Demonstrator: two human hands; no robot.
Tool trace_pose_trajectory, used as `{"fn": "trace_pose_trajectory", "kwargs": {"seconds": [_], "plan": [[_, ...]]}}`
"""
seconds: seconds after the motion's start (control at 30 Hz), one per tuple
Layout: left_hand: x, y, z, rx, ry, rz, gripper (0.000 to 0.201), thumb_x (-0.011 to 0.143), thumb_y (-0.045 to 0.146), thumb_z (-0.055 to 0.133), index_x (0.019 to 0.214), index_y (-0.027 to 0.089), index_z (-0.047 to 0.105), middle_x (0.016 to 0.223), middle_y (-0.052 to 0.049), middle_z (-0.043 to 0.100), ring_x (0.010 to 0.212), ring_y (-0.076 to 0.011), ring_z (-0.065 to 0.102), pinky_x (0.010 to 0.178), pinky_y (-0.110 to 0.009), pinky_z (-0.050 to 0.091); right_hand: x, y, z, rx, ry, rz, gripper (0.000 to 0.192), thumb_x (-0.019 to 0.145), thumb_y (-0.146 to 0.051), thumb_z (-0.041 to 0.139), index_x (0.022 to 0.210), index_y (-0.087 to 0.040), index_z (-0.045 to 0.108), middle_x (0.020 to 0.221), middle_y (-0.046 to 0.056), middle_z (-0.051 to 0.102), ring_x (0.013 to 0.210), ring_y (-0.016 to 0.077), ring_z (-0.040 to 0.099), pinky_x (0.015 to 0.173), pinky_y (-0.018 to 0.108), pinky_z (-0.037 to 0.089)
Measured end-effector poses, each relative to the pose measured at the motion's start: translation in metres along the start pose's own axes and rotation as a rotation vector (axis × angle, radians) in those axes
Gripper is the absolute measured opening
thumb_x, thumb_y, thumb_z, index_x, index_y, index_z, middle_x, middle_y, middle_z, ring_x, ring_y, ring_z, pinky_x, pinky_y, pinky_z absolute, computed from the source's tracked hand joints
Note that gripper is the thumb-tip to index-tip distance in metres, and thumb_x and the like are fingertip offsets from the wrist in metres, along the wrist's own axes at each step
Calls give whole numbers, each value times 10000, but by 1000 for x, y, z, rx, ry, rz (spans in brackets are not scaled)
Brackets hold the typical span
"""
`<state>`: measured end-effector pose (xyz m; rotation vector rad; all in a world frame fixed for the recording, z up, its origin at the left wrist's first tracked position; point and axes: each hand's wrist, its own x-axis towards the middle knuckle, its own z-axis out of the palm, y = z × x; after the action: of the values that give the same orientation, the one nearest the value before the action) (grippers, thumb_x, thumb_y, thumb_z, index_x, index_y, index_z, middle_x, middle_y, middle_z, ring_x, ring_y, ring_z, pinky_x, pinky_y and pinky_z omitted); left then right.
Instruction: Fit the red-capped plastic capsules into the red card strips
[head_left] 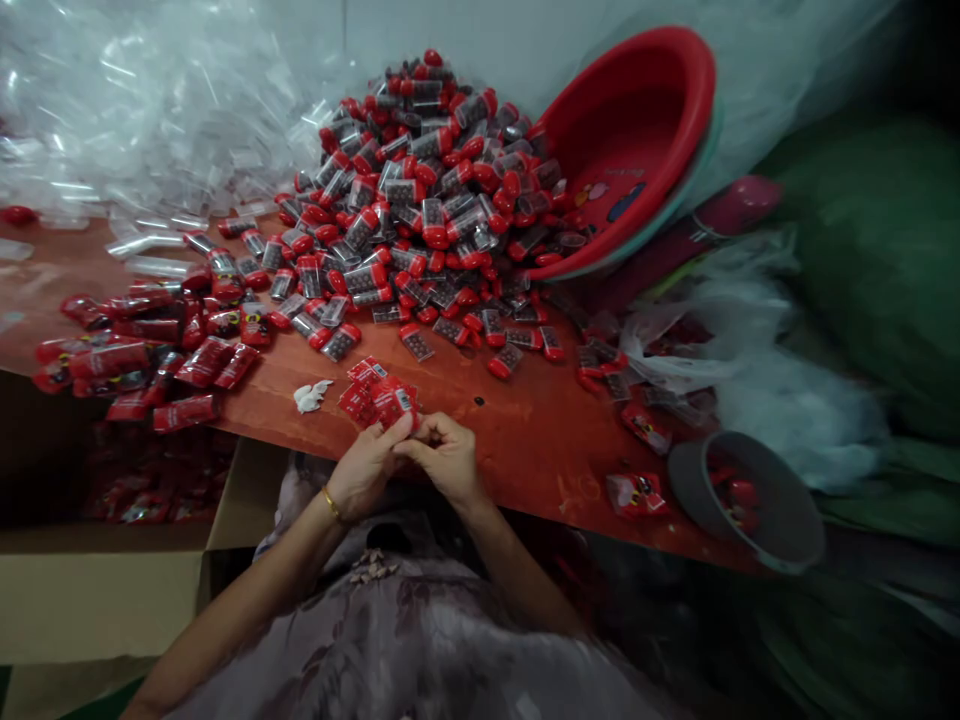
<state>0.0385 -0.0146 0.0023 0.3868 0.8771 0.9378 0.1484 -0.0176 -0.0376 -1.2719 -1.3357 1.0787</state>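
Where both hands' grips meet, red packet [395,403] sits pinched.

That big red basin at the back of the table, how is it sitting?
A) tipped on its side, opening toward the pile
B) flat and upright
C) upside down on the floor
A: the red basin leans on its side, its opening facing the pile of red-capped containers on the table.

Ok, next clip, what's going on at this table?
A person sits at a red table, both hands together at its near edge: the left hand and right hand pinch a small red packet. Behind lies a big heap of red-capped clear containers spilling from a tipped red basin. Finished red packets lie left, above a cardboard box.
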Motion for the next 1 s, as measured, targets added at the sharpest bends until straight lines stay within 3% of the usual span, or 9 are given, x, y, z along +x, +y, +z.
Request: {"fn": "trace_pose_trajectory", "kwargs": {"seconds": [0.17,0.3,0.4,0.47,0.53,0.63,0.77,0.87,1.0], "plan": [[-20,36,-49,-135,240,-13,157,772,322,680,826,176,660,845,-50,730,808,-181,683,749,-303,536,52,5,-57,-636,48,-329,269,847,-413,523,945,-191,637,984,85,676,960,217,587,878,363,456],[-46,81,-114,-284,622,297,309,921,366,438,724,226,629,718,48,724,724,-101,662,730,-243,541,89,25,-122,-1116,210,-158,428,883,-388,426,1193,-128,566,1316,176,517,1247,334,387,980,519,345],[-60,100,-145,-316,801,436,535,944,506,233,728,217,629,761,47,736,882,-94,641,776,-204,515,82,39,-128,-1221,165,-90,471,892,-396,404,1259,-123,517,1293,178,521,1189,326,431,944,494,370],[-60,97,-143,-247,808,467,566,924,551,229,768,200,646,821,12,741,942,-121,627,807,-225,509,63,42,-111,-1239,187,-98,496,888,-437,408,1256,-123,516,1224,181,546,1102,314,481,909,472,388],[-50,83,-125,-65,771,544,366,885,485,432,807,211,661,832,8,735,877,-139,644,835,-276,515,42,40,-88,-1241,222,-95,526,872,-487,427,1245,-128,519,1181,184,550,1068,321,488,888,480,391],[-17,56,-86,620,601,679,248,728,394,679,884,203,706,933,-52,728,940,-217,650,948,-385,462,21,37,-62,-1217,264,-126,542,874,-492,430,1257,-113,494,1258,219,487,1159,350,429,918,518,366],[33,36,-55,1377,430,810,296,750,350,661,1014,225,705,1281,-119,588,1280,-327,432,1085,-525,242,14,40,-56,-1165,336,-181,505,904,-454,382,1230,-92,513,1371,242,385,1267,361,338,968,529,339],[55,34,-54,1621,429,747,255,782,339,632,1000,233,709,1307,-128,564,1318,-361,369,1070,-584,194,16,44,-61,-1117,341,-182,484,912,-434,367,1193,-85,547,1352,240,416,1252,344,371,978,504,348],[61,31,-61,1667,457,738,207,842,320,545,939,272,721,1244,-88,619,1322,-345,369,1068,-598,165,17,45,-63,-1065,325,-196,447,904,-420,394,1178,-112,565,1338,222,451,1232,331,411,959,501,371]]}}
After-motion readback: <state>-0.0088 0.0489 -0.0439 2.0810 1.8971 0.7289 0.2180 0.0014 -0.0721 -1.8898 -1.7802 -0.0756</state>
